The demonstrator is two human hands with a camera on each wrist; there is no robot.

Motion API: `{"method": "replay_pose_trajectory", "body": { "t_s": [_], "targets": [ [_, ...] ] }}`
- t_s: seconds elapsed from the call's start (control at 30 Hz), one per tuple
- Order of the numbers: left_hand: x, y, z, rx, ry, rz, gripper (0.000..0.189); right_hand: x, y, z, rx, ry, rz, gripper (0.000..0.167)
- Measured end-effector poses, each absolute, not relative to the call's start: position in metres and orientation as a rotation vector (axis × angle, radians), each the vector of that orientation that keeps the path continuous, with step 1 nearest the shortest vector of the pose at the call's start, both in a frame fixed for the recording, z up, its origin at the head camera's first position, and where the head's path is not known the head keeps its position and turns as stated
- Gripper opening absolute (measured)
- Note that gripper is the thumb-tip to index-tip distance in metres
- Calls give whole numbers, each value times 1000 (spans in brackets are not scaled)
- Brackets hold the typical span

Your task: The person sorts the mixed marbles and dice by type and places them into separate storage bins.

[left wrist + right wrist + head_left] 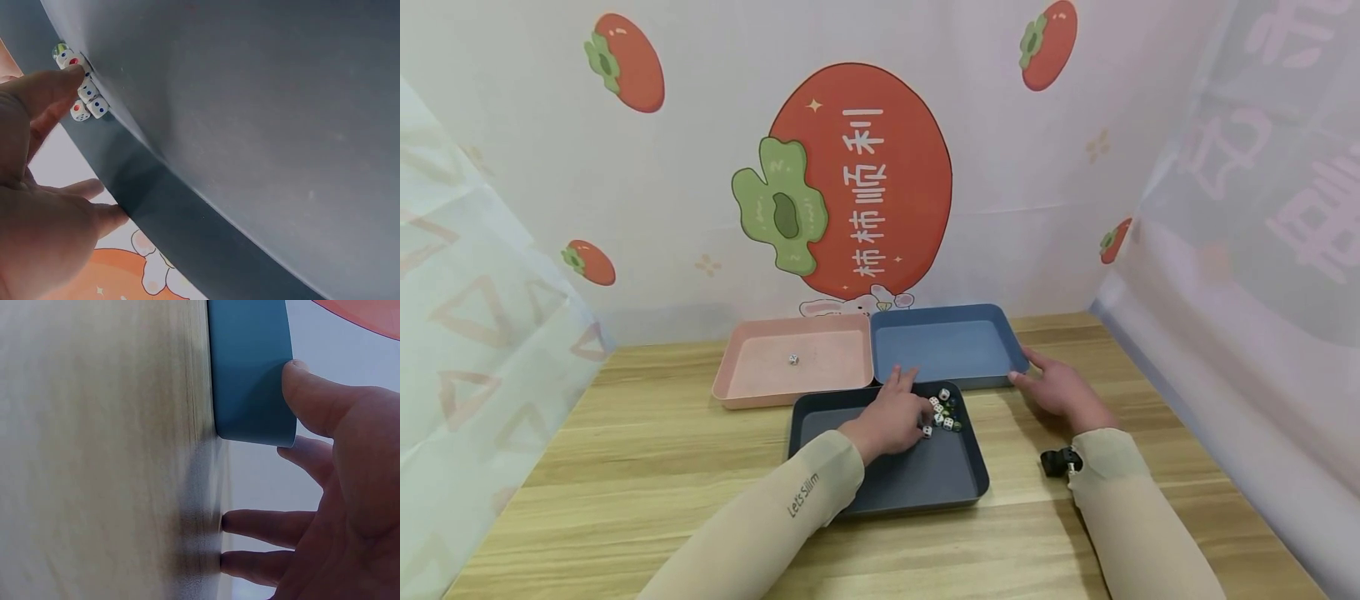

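Note:
In the head view my left hand reaches over the dark grey tray, beside a cluster of white dice and glass marbles in its back right corner. The left wrist view shows a fingertip right in front of the dice; other fingers spread over the tray's rim. No die is plainly lifted. My right hand holds the front right corner of the blue tray. Its thumb lies on one wall and a finger behind the corner, while two fingers touch the table.
A pink tray with a single white die stands left of the blue one. Both are behind the dark tray on the wooden table. A small black device hangs by the right cuff. Printed cloth encloses the table.

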State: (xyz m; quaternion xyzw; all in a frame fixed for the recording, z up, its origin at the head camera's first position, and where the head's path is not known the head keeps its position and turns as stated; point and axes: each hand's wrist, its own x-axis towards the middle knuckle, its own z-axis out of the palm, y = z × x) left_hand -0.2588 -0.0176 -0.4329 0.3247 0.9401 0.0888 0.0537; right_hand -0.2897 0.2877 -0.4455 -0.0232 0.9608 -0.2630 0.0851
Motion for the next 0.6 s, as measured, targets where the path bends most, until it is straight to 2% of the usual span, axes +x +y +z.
{"method": "replay_pose_trajectory", "body": {
  "t_s": [0.13,0.6],
  "targets": [
    [-258,-17,-434,958,2848,289,24,-290,288,-447,-81,2875,-780,79],
    [-258,-18,-436,972,2855,261,17,-289,288,-446,-82,2881,-779,79]
  ]
}}
